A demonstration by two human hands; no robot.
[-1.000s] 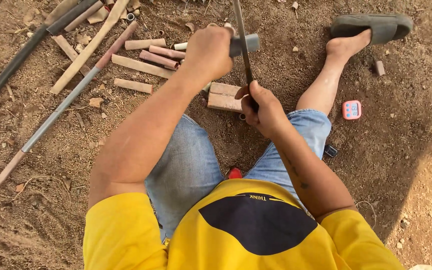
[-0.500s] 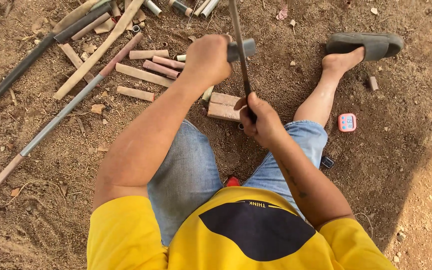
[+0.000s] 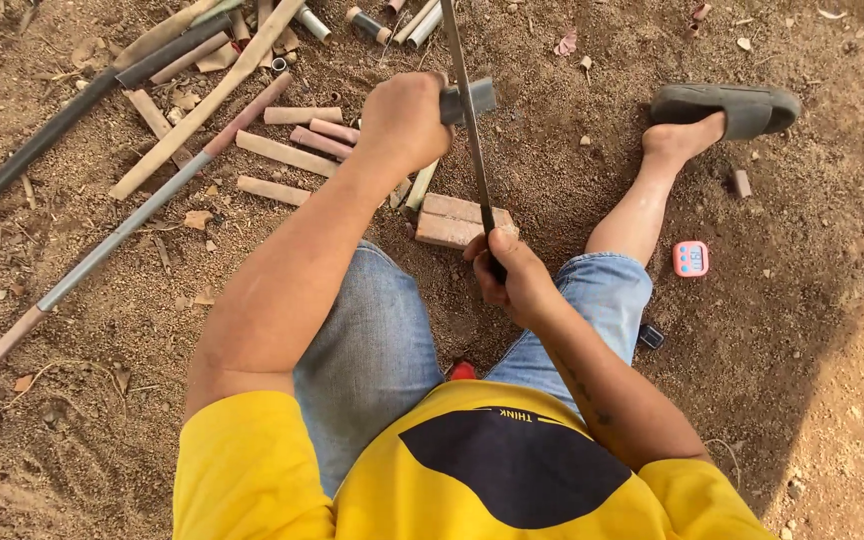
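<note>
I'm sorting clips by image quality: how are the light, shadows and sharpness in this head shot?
Head view: hard sunlight; a broad dark shadow covers the brown dirt ground at right; left hand and right hand look sharp, no obvious glare; wide-angle bend at the edges.

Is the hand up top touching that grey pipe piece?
Touching. The head view shows the left hand wrapped around one end of the grey pipe piece, with the fingers closed on it and no gap.
</note>
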